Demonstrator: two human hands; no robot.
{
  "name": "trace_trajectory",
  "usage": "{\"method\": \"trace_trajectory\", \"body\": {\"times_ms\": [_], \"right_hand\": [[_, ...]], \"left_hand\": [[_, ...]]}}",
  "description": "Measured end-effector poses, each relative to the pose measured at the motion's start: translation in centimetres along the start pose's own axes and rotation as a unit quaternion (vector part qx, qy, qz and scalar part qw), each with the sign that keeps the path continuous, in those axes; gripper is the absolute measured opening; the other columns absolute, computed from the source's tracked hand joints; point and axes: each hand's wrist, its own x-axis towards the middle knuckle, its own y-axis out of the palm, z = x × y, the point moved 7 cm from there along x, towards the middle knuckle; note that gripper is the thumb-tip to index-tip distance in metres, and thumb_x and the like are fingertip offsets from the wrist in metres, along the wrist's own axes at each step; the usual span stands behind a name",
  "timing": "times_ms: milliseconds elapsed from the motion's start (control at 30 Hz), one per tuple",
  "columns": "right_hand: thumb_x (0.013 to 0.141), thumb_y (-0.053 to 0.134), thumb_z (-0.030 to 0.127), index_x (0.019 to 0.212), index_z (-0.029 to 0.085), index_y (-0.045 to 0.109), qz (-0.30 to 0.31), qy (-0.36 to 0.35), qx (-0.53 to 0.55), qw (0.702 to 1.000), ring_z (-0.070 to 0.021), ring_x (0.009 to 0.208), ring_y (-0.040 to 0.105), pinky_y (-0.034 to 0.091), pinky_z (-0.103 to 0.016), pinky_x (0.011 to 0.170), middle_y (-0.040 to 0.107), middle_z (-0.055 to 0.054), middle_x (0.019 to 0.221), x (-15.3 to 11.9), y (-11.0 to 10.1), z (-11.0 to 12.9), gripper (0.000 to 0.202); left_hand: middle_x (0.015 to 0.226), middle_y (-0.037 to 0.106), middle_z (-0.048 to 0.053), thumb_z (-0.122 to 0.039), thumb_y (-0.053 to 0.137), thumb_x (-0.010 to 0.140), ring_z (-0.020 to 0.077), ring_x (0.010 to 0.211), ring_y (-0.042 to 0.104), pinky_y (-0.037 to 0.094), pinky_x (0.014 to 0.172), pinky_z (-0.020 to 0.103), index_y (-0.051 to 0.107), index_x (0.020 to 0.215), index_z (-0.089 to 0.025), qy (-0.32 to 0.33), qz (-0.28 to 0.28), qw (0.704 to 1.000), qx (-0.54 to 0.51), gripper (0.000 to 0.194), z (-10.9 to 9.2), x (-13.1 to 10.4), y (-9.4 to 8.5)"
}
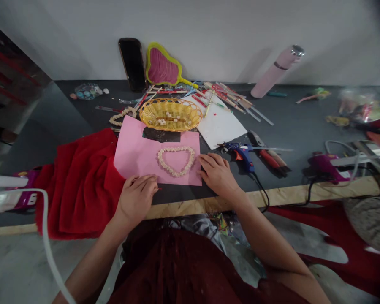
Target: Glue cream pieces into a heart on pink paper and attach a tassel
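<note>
A pink sheet of paper (136, 152) lies on the dark tabletop before me. On its right half rests a heart-shaped outline (176, 173) made of small cream-coloured pieces. My left hand (137, 196) lies over the sheet's lower left edge, fingers loosely bent and holding nothing I can see. A tiny red sliver shows by its fingertips. At the right edge of the sheet is my right hand (220, 174), its thumb and forefinger apart beside the heart, touching neither it nor any tool. A yellow woven basket (171, 122) with a few small cream bits stands behind the heart.
A blue glue gun (245, 156) and red-handled pliers (269, 160) lie to the right. Left is a red cloth (82, 181). Sticks (228, 97), white paper (221, 124), a phone (133, 63), a yellow-rimmed paddle (163, 65) and a pink bottle (275, 71) are behind. A purple glue gun (327, 166) lies far right.
</note>
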Motion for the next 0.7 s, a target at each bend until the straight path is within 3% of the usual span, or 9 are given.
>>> {"method": "trace_trajectory", "body": {"times_ms": [167,267,400,467,600,700], "right_hand": [[0.094,0.050,0.032,0.130,0.017,0.054,-0.017,-0.024,-0.004,1.000,-0.0289,0.123,0.044,0.039,-0.045,0.094,0.057,-0.010,0.135,0.1,-0.1,-0.3,0.040],[0.095,0.047,0.030,0.129,0.016,0.055,-0.051,-0.058,0.011,0.997,-0.0269,0.117,0.049,0.040,-0.042,0.095,0.060,-0.011,0.129,1.2,-2.0,-0.3,0.037],[0.095,0.044,0.026,0.129,0.016,0.053,-0.113,-0.089,-0.001,0.990,-0.0259,0.108,0.052,0.040,-0.040,0.095,0.062,-0.012,0.121,5.3,-5.7,-0.1,0.036],[0.093,0.049,0.027,0.127,0.017,0.054,-0.124,-0.093,-0.040,0.987,-0.0279,0.109,0.049,0.038,-0.041,0.091,0.062,-0.012,0.121,8.1,-6.7,0.0,0.035],[0.093,0.049,0.023,0.107,0.018,0.064,-0.096,-0.112,-0.121,0.982,-0.0281,0.106,0.046,0.034,-0.041,0.083,0.068,-0.010,0.102,12.9,-5.6,-0.1,0.021],[0.093,0.046,0.019,0.086,0.018,0.067,-0.086,-0.118,-0.140,0.979,-0.0252,0.098,0.048,0.030,-0.042,0.084,0.067,-0.008,0.083,15.2,-4.3,-0.4,0.022]], "left_hand": [[0.109,0.072,0.004,-0.019,0.047,0.093,0.0208,0.104,0.065,0.035,0.092,0.041,0.063,0.091,-0.020,0.012,-0.012,1.000,0.001,0.016,-0.2,0.2,-0.3],[0.108,0.072,0.004,-0.018,0.047,0.093,0.0213,0.101,0.066,0.035,0.092,0.042,0.063,0.091,-0.020,0.019,-0.020,1.000,0.005,0.016,-0.2,0.2,-0.4],[0.107,0.073,0.006,-0.017,0.047,0.093,0.0221,0.098,0.067,0.035,0.091,0.043,0.062,0.091,-0.019,0.035,-0.041,0.998,0.018,0.016,-0.3,0.1,-0.6],[0.106,0.073,0.006,-0.017,0.048,0.092,0.0222,0.098,0.067,0.035,0.093,0.043,0.062,0.091,-0.019,0.041,-0.054,0.998,0.017,0.015,-0.3,0.1,-0.9],[0.106,0.072,0.006,-0.015,0.049,0.091,0.0218,0.101,0.067,0.036,0.095,0.042,0.061,0.090,-0.019,0.049,-0.079,0.996,-0.008,0.012,-0.1,-0.1,-1.6],[0.106,0.072,0.007,-0.015,0.050,0.091,0.0213,0.102,0.065,0.040,0.093,0.040,0.059,0.090,-0.018,0.038,-0.086,0.995,-0.039,0.010,0.4,-0.2,-1.9]]}}
